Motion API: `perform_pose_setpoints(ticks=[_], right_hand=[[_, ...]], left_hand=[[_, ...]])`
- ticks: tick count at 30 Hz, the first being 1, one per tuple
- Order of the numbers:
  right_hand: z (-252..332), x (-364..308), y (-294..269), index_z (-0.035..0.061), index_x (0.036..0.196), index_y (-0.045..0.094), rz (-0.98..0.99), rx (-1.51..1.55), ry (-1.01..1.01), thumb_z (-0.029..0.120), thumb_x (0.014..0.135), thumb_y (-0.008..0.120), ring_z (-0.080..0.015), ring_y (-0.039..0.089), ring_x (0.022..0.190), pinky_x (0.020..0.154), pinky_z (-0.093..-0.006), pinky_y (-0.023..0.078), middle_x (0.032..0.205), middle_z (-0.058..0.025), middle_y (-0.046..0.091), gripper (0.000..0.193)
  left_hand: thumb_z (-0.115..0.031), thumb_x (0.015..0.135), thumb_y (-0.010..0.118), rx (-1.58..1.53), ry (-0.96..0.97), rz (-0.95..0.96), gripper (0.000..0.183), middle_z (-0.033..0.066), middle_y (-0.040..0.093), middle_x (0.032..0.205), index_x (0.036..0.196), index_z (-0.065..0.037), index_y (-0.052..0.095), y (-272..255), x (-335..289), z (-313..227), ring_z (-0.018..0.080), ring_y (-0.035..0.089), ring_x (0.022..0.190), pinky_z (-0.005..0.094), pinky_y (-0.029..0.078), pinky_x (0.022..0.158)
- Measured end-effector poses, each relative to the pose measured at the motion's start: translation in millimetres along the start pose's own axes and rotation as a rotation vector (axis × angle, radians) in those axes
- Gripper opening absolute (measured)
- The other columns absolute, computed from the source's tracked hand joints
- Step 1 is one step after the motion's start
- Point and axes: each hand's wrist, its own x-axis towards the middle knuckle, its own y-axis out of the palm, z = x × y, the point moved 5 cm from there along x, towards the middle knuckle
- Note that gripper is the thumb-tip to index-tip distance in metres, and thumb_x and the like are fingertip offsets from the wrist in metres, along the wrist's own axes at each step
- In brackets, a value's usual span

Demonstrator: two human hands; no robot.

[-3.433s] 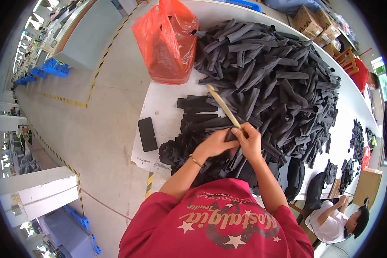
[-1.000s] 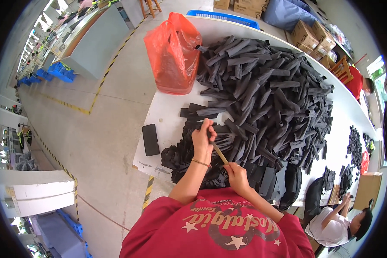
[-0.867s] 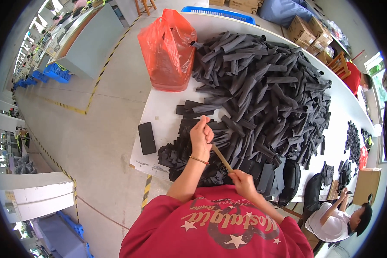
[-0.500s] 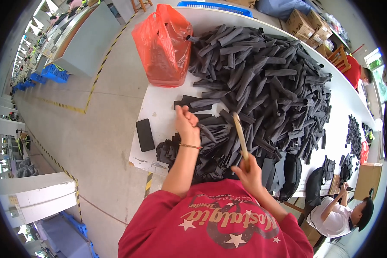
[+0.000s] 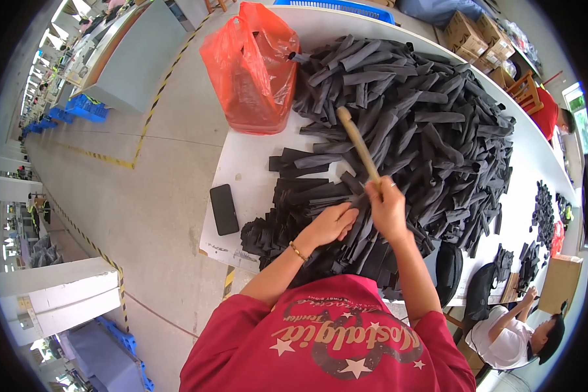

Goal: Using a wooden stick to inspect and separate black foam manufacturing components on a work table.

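Observation:
My right hand grips the lower end of a long wooden stick that points up and away over the heap. My left hand rests beside it on a flat stack of black fabric pieces near the table's front edge, fingers pinching the cloth. A large heap of black fabric strips covers the white table beyond both hands.
A red plastic bag stands at the table's left end. A black phone lies on the table to the left of the stack. Another person in white sits at lower right. Cardboard boxes stand far behind.
My right hand has swung the stick up from the table edge so it points away over the heap. My left hand has moved right to meet it on the stack.

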Motion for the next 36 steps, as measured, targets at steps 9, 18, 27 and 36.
perform_pose_setpoints(ticks=[9, 18, 27, 36], right_hand=[[-71, 103, -52, 0.003, 0.1, 0.06, -0.366, -0.179, 0.049, 0.013, 0.091, 0.064, -0.028, 0.061, 0.068, 0.061, -0.0351, 0.048, 0.08, -0.015, 0.06, 0.014], [-99, 88, 124, 0.0129, 0.106, 0.065, 0.062, -0.095, 0.004, 0.007, 0.081, 0.069, -0.0338, 0.064, 0.069, 0.06, -0.0431, 0.054, 0.097, -0.0089, 0.059, 0.026], [-182, 82, 103, 0.0036, 0.091, 0.059, -0.042, -0.31, 0.258, 0.015, 0.089, 0.058, -0.0412, 0.062, 0.08, 0.064, -0.049, 0.05, 0.091, -0.0174, 0.06, 0.012], [-125, 73, 48, 0.003, 0.107, 0.061, 0.015, -0.05, 0.174, 0.011, 0.085, 0.065, -0.0354, 0.062, 0.079, 0.068, -0.04, 0.049, 0.102, -0.0129, 0.062, 0.023]], left_hand=[[-0.01, 0.092, 0.047, 0.131, -0.139, -0.186, 0.019, 0.0062, 0.059, 0.056, 0.076, 0.0, 0.054, -63, -26, 9, 0.0154, 0.058, 0.049, 0.0291, 0.047, 0.051], [-0.003, 0.075, 0.069, 0.992, 0.366, -0.651, 0.018, 0.0097, 0.064, 0.088, 0.092, -0.005, 0.066, -213, 85, -7, 0.0279, 0.059, 0.088, 0.037, 0.05, 0.077], [-0.024, 0.069, 0.078, 1.206, 0.325, -0.335, 0.023, 0.0023, 0.065, 0.092, 0.087, -0.014, 0.069, -184, 141, 25, 0.0223, 0.056, 0.1, 0.0387, 0.042, 0.084], [-0.023, 0.067, 0.08, 1.217, 0.285, -0.326, 0.031, 0.0033, 0.063, 0.099, 0.09, -0.007, 0.067, -170, 149, 38, 0.0256, 0.055, 0.097, 0.0387, 0.042, 0.08]])
